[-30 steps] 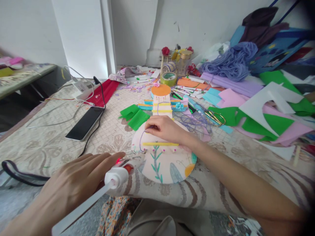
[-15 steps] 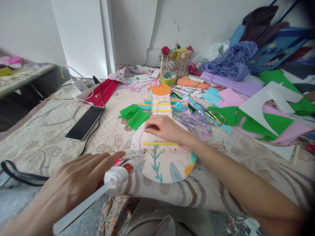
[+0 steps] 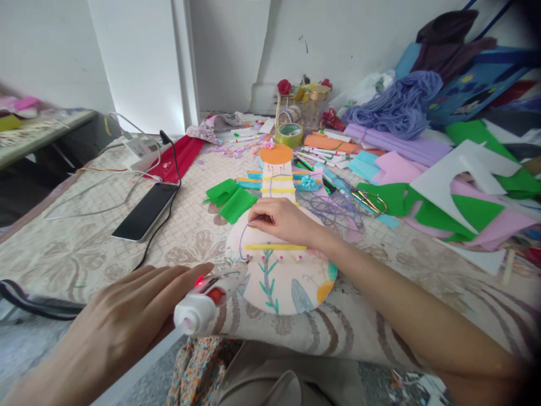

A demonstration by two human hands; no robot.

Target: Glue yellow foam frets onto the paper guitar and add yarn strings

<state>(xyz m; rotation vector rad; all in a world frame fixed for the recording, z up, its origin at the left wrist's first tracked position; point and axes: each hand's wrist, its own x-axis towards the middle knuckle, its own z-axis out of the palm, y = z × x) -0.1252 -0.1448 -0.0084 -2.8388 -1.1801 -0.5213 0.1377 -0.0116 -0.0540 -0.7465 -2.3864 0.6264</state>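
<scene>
My left hand point(image 3: 135, 304) is closed around a white hot glue gun point(image 3: 195, 311) with a red light lit on it. The gun's nozzle is at the left side of a guitar-shaped paper craft point(image 3: 281, 285), near a row of small pink-tipped pegs. Over the body of the craft, my right hand point(image 3: 285, 219) pinches a strand of purple yarn point(image 3: 241, 242); the strand bends down toward the leftmost peg. A yellow strip point(image 3: 274, 247) lies across the body just above the pegs. My right hand partly covers the upper body of the craft.
A smartphone point(image 3: 146, 211) with a black cable lies at left. Green crepe paper point(image 3: 236, 206) is beside the craft's neck. Gold-handled scissors point(image 3: 372, 203), tangled yarn, coloured felt and markers are spread at right. Rolls of tape point(image 3: 289, 134) stand at the back.
The glue gun's rear end has tilted lower and slightly left, with my left hand moving along. My right hand and the yarn strand look almost unmoved.
</scene>
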